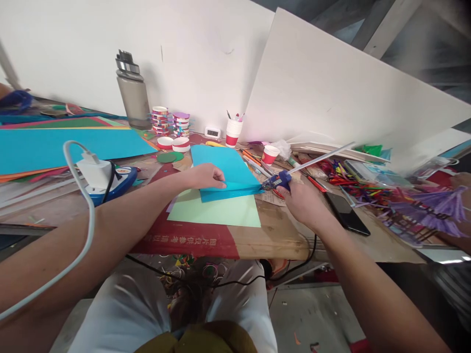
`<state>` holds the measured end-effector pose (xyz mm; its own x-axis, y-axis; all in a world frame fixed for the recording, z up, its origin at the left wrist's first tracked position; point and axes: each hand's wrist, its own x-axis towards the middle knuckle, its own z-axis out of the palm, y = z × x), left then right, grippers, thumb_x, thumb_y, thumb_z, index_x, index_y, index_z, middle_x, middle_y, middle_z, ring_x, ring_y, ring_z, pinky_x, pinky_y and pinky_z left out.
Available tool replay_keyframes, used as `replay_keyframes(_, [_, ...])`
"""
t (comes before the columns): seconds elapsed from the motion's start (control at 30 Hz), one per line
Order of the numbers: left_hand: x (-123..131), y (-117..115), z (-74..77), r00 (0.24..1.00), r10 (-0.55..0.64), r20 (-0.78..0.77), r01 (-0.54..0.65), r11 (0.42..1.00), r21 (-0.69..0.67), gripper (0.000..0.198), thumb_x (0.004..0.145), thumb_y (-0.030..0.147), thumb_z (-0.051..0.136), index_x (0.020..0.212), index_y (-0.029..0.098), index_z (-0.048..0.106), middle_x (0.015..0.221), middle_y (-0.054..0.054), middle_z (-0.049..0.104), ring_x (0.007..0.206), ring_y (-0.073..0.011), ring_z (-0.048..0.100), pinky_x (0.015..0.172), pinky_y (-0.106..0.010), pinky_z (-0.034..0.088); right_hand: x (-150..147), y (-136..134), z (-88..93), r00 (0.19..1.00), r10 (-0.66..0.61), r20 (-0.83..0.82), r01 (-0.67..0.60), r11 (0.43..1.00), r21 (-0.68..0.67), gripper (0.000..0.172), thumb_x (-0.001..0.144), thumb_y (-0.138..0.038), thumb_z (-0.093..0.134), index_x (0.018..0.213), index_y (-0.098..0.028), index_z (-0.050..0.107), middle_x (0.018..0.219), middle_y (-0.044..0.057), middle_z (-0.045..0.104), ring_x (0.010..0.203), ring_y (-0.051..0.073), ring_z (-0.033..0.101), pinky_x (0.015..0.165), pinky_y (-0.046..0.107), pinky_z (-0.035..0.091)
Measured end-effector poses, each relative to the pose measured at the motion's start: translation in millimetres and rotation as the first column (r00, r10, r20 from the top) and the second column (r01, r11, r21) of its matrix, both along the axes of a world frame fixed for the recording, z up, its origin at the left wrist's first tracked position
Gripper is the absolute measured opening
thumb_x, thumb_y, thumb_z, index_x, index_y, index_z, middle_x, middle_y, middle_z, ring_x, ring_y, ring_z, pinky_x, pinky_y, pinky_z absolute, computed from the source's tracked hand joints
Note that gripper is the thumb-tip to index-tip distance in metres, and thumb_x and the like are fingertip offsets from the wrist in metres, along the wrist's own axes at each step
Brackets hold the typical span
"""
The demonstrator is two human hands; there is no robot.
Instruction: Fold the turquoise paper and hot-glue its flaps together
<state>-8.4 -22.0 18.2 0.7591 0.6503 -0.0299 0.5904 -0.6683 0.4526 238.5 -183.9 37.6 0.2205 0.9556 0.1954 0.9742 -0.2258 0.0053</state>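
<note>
My right hand is closed around a blue hot glue gun, with a long translucent glue stick jutting from its back. The nozzle meets the right end of a folded strip along the near edge of a blue paper sheet. On the left part of that fold rests my left hand, its fingers curled and pinching the blue paper. A pale green sheet lies beneath the blue one on the table. Whether glue is coming out is too small to tell.
A white cable runs over my left forearm to a power strip. Behind stand a grey bottle, stacked paper rings and a cup of pens. A black phone and colourful sticks lie right, near another person's arm.
</note>
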Motion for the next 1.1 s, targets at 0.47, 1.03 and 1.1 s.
replay_keyframes(0.47, [0.8,-0.9,0.0,1.000,0.005,0.015,-0.005,1.000,-0.009,0.038,0.071,0.050,0.059,0.086,0.017,0.070,0.088,-0.003,0.071,0.078,-0.0166,0.062,0.064,-0.023,0.041,-18.4,-1.5,0.2,0.993,0.099,-0.060,-0.096,0.994,0.048,0.034,0.097,-0.034,0.037,0.113,-0.012,0.056,0.105,0.017,0.068,0.098,0.026,0.062,0.080,0.031,0.041])
replay_keyframes(1.03, [-1.4,-7.2,8.9,0.997,-0.078,-0.009,0.078,0.995,-0.058,0.039,0.076,0.050,0.057,0.093,0.017,0.069,0.096,-0.002,0.071,0.084,-0.0157,0.061,0.070,-0.021,0.042,43.8,2.0,-33.3,0.564,0.074,-0.822,0.063,0.989,0.132,0.032,0.088,-0.049,0.046,0.074,-0.021,0.050,0.055,-0.003,0.051,0.046,0.011,0.048,0.047,0.023,0.040])
replay_keyframes(1.1, [-1.2,-7.4,9.8,0.995,-0.101,-0.012,0.100,0.993,-0.065,0.040,0.076,0.049,0.057,0.096,0.017,0.069,0.097,-0.002,0.071,0.084,-0.0155,0.061,0.070,-0.021,0.042,49.0,2.6,-29.0,0.425,0.082,-0.901,0.149,0.976,0.159,0.030,0.086,-0.048,0.051,0.075,-0.020,0.051,0.055,-0.004,0.050,0.044,0.010,0.046,0.044,0.021,0.039])
